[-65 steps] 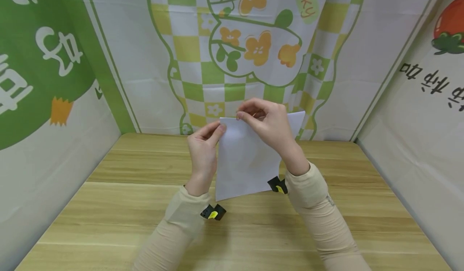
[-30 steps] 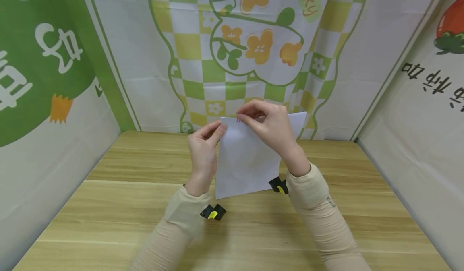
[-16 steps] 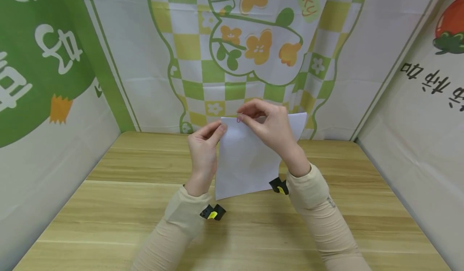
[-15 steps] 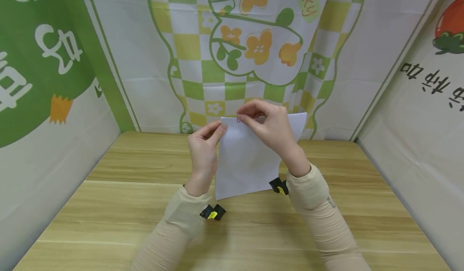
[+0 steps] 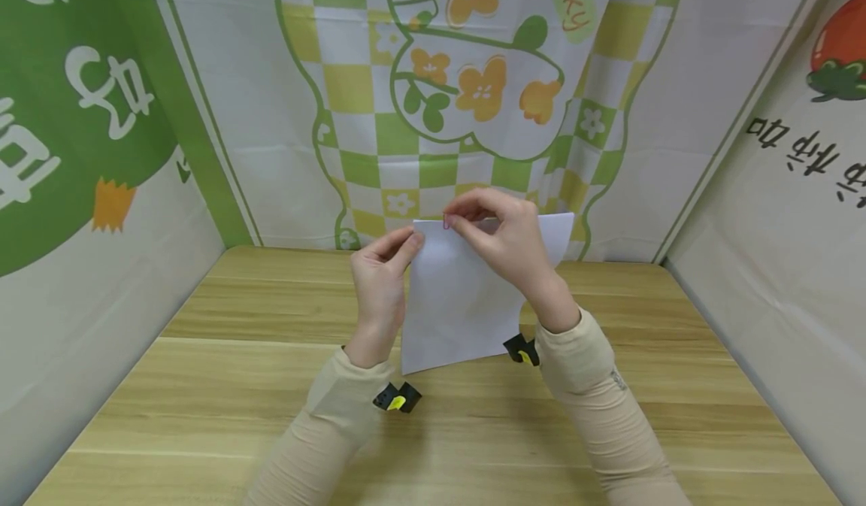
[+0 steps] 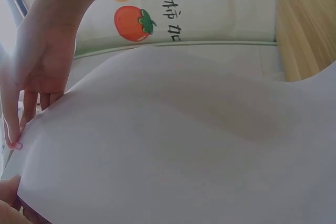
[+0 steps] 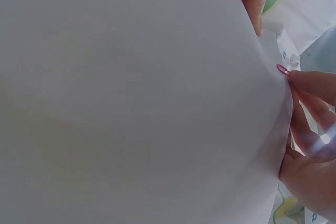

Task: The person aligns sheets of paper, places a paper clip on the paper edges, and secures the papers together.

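A white sheet of paper (image 5: pixel 460 303) is held up above the table, bowed in both wrist views. My left hand (image 5: pixel 379 288) pinches its upper left corner between thumb and fingers. Along the top edge, just right of that corner, my right hand (image 5: pixel 507 235) pinches a small pink paper clip (image 5: pixel 446 222). In the right wrist view the clip's rounded loop (image 7: pixel 283 70) lies over the paper's edge, its other end hidden by the thumb and fingertips. The left wrist view shows the pink end (image 6: pixel 19 146) at the right fingertips.
The wooden table (image 5: pixel 271 416) spreads beneath both arms. Behind it hangs a checked green and yellow cloth (image 5: pixel 379 145), with printed panels at left and right. A black and yellow piece (image 5: pixel 398 398) sits at the left wrist, a similar one (image 5: pixel 522 349) at the right.
More of the pink clip shows beside the right thumb than two seconds ago. The right hand has shifted very slightly down and to the right; the left hand keeps its hold on the corner.
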Motion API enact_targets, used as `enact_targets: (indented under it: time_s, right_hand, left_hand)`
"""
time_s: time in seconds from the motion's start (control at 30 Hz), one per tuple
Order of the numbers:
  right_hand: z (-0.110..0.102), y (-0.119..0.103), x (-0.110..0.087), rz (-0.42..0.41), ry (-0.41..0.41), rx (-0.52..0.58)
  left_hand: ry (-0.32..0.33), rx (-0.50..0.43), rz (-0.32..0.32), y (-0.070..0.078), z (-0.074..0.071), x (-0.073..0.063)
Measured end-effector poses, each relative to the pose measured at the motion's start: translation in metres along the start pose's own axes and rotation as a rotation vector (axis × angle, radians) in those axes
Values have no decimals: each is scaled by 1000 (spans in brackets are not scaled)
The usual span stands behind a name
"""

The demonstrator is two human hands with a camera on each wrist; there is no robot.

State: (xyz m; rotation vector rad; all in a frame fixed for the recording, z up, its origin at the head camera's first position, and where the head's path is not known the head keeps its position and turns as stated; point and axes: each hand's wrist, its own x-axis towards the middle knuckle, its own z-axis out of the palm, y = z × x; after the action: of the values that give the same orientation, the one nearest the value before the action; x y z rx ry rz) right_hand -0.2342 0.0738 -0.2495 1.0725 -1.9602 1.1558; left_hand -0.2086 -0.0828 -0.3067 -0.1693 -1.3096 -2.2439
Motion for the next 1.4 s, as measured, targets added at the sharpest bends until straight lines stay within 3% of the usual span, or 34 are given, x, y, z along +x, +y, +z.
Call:
enact_targets:
  time_s: [1.4]
  right_hand:
    - [-1, 0, -2, -17, 2, -37]
  left_hand:
    - [-4, -19, -11, -1, 0, -1]
